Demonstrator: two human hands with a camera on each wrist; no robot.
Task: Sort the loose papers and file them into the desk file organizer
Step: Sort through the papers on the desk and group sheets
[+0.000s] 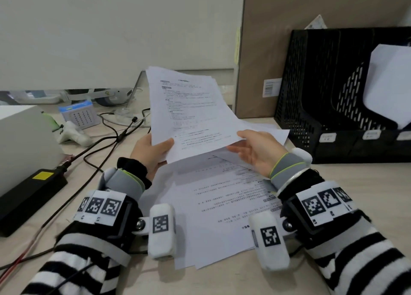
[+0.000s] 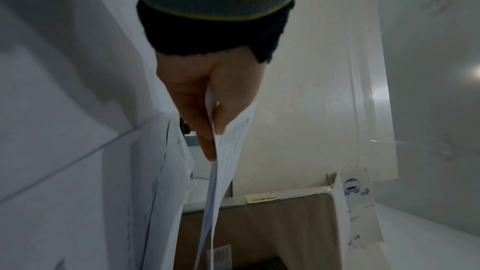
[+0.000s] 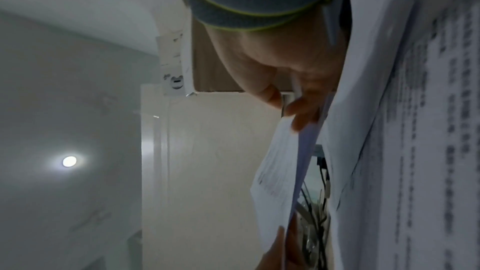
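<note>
Held sheets: we see a thin sheaf of printed papers [image 1: 189, 114] raised off the worktop [image 1: 344, 183], tilted back, near the middle of the head view.
Left hand: our left hand [image 1: 151, 152] pinches the sheaf's lower left corner, thumb on the printed face and fingers behind; the left wrist view shows the same pinch [image 2: 207, 98].
Right hand: our right hand [image 1: 255, 152] grips the lower right corner, thumb on top, fingers curled beneath; in the right wrist view [image 3: 285, 73] the fingertips close on the paper edge.
Loose papers: more printed sheets [image 1: 222, 210] lie fanned flat on the worktop at 6 o'clock from the held sheaf, between our forearms.
File organizer: the black mesh organizer [image 1: 322, 90] stands at 3 o'clock, on the worktop, with a white sheet [image 1: 389, 83] already in one compartment; which one we cannot tell.
Left clutter: black cables [image 1: 106, 143] and a black power brick [image 1: 29, 194] lie at 9 o'clock.
</note>
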